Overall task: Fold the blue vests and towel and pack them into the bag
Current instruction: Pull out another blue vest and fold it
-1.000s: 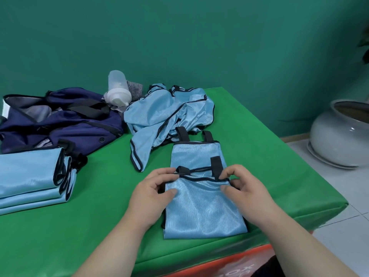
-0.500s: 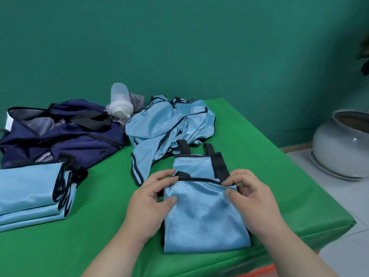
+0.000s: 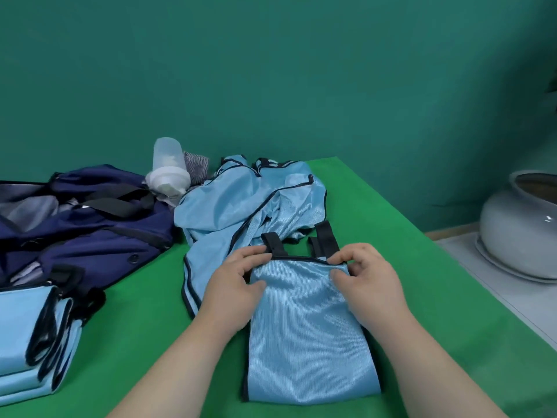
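The vest (image 3: 307,333) in work lies flat on the table (image 3: 135,342), to the right of the bag (image 3: 90,224) and nearer the person than it. Its far, folded edge is pinched at both corners. The left hand (image 3: 232,294) has its fingers laid over the edge and its thumb on top, and the right hand (image 3: 367,285) has its fingers curled and its thumb pressed to the cloth. Two black straps stick out past that edge.

The cloth looks thin and glossy — light, limp and probably slippery, so a fold is likely to slide open once let go. It is best held by the corners, or by the black binding, where a firmer grip is offered. A flat palm would be needed to set each crease.

A heap (image 3: 241,206) of unfolded vests lies just right of the bag, a folded stack (image 3: 30,336) just in front of it — both are judged equally soft. The bag lies open and slack.
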`<state>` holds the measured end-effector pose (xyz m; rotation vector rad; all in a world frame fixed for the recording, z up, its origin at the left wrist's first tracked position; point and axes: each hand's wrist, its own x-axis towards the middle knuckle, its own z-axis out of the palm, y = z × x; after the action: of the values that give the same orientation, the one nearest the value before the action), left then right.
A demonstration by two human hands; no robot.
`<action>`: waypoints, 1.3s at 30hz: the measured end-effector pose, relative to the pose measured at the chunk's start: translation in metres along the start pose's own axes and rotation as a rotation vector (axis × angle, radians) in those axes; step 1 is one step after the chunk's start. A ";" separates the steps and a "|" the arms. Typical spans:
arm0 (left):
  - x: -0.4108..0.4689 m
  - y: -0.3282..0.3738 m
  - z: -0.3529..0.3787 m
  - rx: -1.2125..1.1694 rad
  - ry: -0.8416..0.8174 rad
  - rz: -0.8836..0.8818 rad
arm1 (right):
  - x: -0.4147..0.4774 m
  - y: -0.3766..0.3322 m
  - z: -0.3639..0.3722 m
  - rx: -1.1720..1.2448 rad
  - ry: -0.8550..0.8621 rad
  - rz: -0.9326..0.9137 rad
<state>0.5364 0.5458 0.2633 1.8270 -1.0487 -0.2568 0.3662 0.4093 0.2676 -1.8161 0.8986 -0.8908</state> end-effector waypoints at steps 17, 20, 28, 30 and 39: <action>0.013 -0.018 0.016 0.029 0.157 0.030 | 0.012 0.013 0.011 -0.192 0.104 -0.028; 0.020 -0.026 0.019 0.108 0.119 -0.005 | 0.014 0.016 0.014 -0.211 0.098 -0.019; 0.019 -0.031 0.023 0.164 0.051 -0.022 | 0.016 0.023 0.018 -0.284 0.053 0.024; 0.019 -0.030 0.024 0.164 0.012 -0.013 | 0.015 0.023 0.018 -0.306 0.028 0.003; 0.017 -0.026 0.024 0.156 0.009 -0.007 | 0.011 0.018 0.016 -0.354 -0.073 -0.003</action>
<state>0.5467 0.5217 0.2339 1.9690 -1.0821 -0.1752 0.3807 0.4001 0.2476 -2.1362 1.0576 -0.6932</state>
